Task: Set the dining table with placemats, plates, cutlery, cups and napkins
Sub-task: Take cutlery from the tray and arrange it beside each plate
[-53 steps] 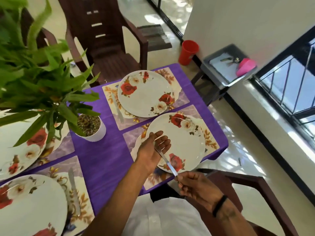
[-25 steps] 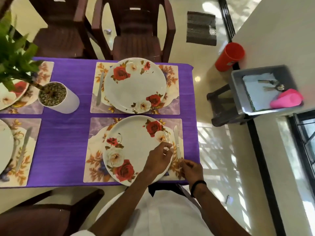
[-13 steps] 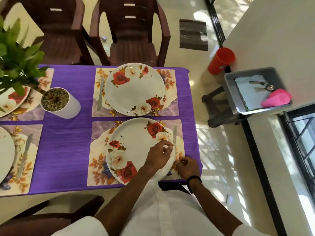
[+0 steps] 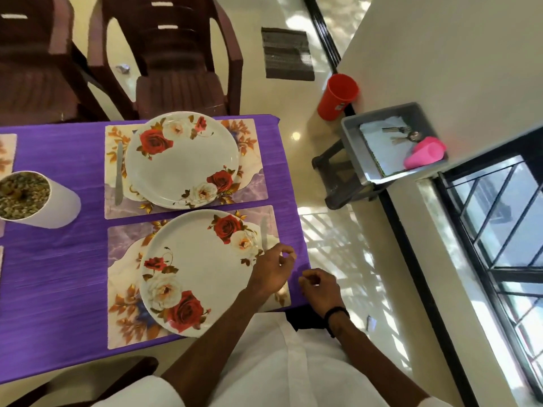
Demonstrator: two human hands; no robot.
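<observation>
Purple cloth [image 4: 58,274] covers the dining table, which stands on a glossy cream floor beside a barred window [image 4: 505,227]. Two floral placemats lie at the table's right end. The far placemat [image 4: 252,160] carries a rose-patterned plate [image 4: 182,160], with a table knife [image 4: 118,174] lying on the mat just left of that plate. The near placemat [image 4: 123,312] carries a second rose-patterned plate [image 4: 194,271]. A second knife [image 4: 264,232] lies on this mat just right of the plate, blade pointing away from the person; its handle end is hidden behind the left hand.

The left hand [image 4: 271,270] hovers over the near plate's right rim, fingers loosely curled and empty; whether it touches the knife cannot be told. The right hand [image 4: 318,286] sits just beside it at the table's right edge, fingers loosely curled, holding nothing visible. A black band circles the right wrist.

A white pot [image 4: 41,201] filled with pebbles stands on the cloth at the left. Two dark brown plastic chairs [image 4: 176,69] face the table's far side.

Off the table, to the right, a grey tub [image 4: 352,142] rests on a dark stool [image 4: 340,183] against the wall. Inside lie a white cloth or paper, forks and a spoon [image 4: 402,133], and a pink cup [image 4: 424,152] on its side. A red cup [image 4: 338,96] stands on the floor just beyond the tub. A dark mat [image 4: 286,54] lies farther off.
</observation>
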